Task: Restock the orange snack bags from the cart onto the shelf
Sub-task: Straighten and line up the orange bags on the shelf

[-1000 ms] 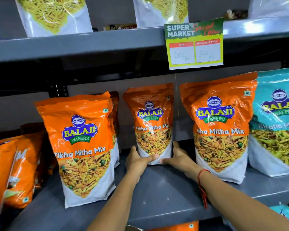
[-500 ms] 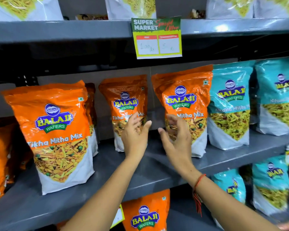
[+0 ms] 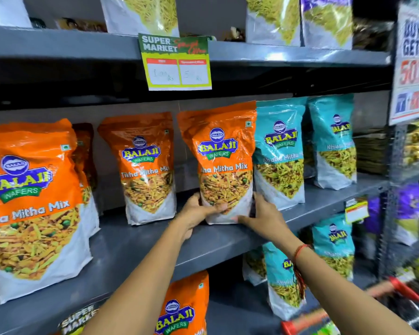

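Three orange Balaji snack bags stand upright on the grey middle shelf [image 3: 140,247]. The rightmost orange bag [image 3: 221,151] is gripped at its base from both sides: my left hand [image 3: 198,211] on its lower left, my right hand [image 3: 261,216] on its lower right. Another orange bag [image 3: 143,163] stands free to its left, set back. A large orange bag [image 3: 32,201] stands at the far left near the shelf's front, with a further one partly hidden behind it. The cart's red edge [image 3: 397,288] shows at the bottom right.
Teal Balaji bags [image 3: 279,151] stand right beside the held bag, touching it. A price sign [image 3: 177,61] hangs from the upper shelf. Below are another orange bag [image 3: 184,308] and teal bags [image 3: 334,243]. A metal upright [image 3: 394,165] bounds the shelf at right.
Both hands left the middle orange bag, crossed to the right in the air with fingers apart, and now clasp the base of the rightmost orange bag. The view shifted right.
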Available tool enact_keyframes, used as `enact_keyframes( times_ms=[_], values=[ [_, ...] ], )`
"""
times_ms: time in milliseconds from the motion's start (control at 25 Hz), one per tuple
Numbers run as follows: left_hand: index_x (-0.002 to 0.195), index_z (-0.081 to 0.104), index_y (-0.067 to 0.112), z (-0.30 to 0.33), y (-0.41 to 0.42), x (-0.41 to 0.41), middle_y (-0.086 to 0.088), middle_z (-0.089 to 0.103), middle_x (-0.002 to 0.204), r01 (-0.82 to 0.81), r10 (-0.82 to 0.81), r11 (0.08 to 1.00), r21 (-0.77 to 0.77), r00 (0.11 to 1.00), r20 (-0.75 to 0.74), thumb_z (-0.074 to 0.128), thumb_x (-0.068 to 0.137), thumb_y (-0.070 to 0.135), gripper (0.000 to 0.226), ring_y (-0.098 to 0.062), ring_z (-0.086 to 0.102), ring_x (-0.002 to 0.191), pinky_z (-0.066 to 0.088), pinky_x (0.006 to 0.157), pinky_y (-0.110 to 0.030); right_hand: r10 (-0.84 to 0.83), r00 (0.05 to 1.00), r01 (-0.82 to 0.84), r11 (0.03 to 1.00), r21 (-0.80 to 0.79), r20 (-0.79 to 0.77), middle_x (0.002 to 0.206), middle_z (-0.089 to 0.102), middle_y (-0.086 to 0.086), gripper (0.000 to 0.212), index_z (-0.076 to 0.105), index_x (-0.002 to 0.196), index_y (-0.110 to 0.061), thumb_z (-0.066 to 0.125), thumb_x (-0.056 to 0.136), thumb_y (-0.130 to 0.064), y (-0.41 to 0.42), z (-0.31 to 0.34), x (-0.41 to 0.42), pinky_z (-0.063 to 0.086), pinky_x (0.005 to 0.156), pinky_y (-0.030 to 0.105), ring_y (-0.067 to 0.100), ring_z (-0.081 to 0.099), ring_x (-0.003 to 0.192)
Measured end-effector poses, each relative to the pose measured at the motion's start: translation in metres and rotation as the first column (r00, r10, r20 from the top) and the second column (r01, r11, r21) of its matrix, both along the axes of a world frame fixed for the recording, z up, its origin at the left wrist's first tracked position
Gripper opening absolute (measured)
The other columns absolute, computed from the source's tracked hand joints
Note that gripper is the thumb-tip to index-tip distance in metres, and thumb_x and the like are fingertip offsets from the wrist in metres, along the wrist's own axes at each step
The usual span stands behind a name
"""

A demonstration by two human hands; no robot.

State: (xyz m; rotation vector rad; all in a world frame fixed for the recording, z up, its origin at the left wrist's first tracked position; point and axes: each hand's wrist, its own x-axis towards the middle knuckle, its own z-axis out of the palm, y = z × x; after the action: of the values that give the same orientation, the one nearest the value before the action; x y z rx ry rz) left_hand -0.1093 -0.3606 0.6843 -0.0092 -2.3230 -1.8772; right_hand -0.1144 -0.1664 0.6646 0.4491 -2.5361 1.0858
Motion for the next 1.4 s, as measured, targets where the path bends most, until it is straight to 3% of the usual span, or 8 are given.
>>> enact_keyframes(
  times_ms=[120,240,480,640,920,1160,1320,1400],
  values=[
    [0.119,0.059,0.016,0.004,0.002,0.018,-0.003,0.070,0.118,-0.080,0.081,0.997,0.002,0.996,-0.028,0.093,0.051,0.032,0.078,-0.019,0.066,0.106,0.052,0.097,-0.035,0.030,1.000,-0.029,0.999,0.023,-0.008,0.115,0.069,0.014,0.071,0.048,0.122,-0.010,0.076,0.068,-0.047,-0.002,0.006,0.002,0.053,0.081,0.046,0.033,0.065,0.102],
    [0.116,0.062,0.022,0.010,-0.010,0.039,0.002,0.072,0.116,-0.192,0.188,0.981,-0.030,0.978,-0.092,0.090,0.040,0.048,0.085,-0.017,0.067,0.104,0.053,0.096,-0.037,0.119,0.993,-0.119,0.993,-0.014,-0.017,0.112,0.071,0.007,0.083,0.049,0.120,-0.017,0.068,0.055,-0.064,-0.013,0.011,0.002,0.055,0.082,0.047,0.027,0.068,0.098],
    [0.108,0.062,0.035,0.012,-0.058,0.100,0.010,0.072,0.111,-0.487,0.469,0.864,-0.127,0.871,-0.147,0.083,0.029,0.071,0.088,-0.017,0.066,0.104,0.054,0.094,-0.043,0.367,0.930,-0.366,0.930,-0.038,0.018,0.128,0.066,0.000,0.076,0.046,0.130,-0.020,0.080,0.065,-0.041,-0.067,0.025,0.024,0.052,0.095,0.042,0.019,0.065,0.111],
    [0.105,0.062,0.033,0.007,-0.074,0.127,0.009,0.072,0.109,-0.581,0.557,0.791,-0.193,0.814,-0.167,0.084,0.042,0.063,0.074,-0.017,0.066,0.101,0.054,0.091,-0.039,0.471,0.880,-0.470,0.882,-0.032,0.065,0.129,0.064,0.001,0.071,0.044,0.131,-0.016,0.081,0.072,-0.029,-0.095,0.019,0.034,0.053,0.092,0.032,0.014,0.064,0.109],
    [0.112,0.060,0.035,-0.002,-0.080,0.133,0.006,0.071,0.117,-0.591,0.573,0.783,-0.195,0.807,-0.147,0.079,0.038,0.072,0.085,-0.019,0.065,0.106,0.053,0.094,-0.045,0.507,0.856,-0.508,0.861,-0.020,0.102,0.130,0.063,-0.001,0.073,0.042,0.128,-0.021,0.082,0.068,-0.036,-0.106,0.015,0.030,0.053,0.095,0.039,0.015,0.063,0.112],
    [0.116,0.058,0.037,-0.010,-0.085,0.130,0.008,0.069,0.119,-0.562,0.547,0.811,-0.163,0.827,-0.133,0.080,0.035,0.075,0.093,-0.017,0.064,0.109,0.053,0.097,-0.047,0.503,0.860,-0.502,0.864,-0.035,0.078,0.133,0.060,-0.003,0.084,0.039,0.135,-0.022,0.083,0.066,-0.041,-0.107,0.009,0.030,0.053,0.092,0.033,0.014,0.063,0.110],
    [0.131,0.048,0.037,-0.011,-0.088,0.137,0.007,0.062,0.133,-0.528,0.515,0.830,-0.180,0.849,-0.116,0.081,0.031,0.075,0.111,-0.016,0.059,0.120,0.050,0.103,-0.046,0.552,0.826,-0.541,0.833,-0.121,0.109,0.140,0.047,-0.009,0.107,0.021,0.149,-0.026,0.084,0.065,-0.045,-0.099,0.012,0.033,0.047,0.082,0.015,0.010,0.052,0.122],
    [0.143,0.037,0.031,-0.011,-0.088,0.151,0.002,0.052,0.145,-0.518,0.509,0.832,-0.196,0.855,-0.100,0.083,0.038,0.069,0.121,-0.018,0.053,0.129,0.046,0.108,-0.045,0.527,0.842,-0.505,0.844,-0.180,0.112,0.148,0.041,-0.004,0.112,0.016,0.152,-0.026,0.081,0.064,-0.051,-0.094,0.013,0.040,0.050,0.096,0.028,0.014,0.048,0.130]
  ],
)
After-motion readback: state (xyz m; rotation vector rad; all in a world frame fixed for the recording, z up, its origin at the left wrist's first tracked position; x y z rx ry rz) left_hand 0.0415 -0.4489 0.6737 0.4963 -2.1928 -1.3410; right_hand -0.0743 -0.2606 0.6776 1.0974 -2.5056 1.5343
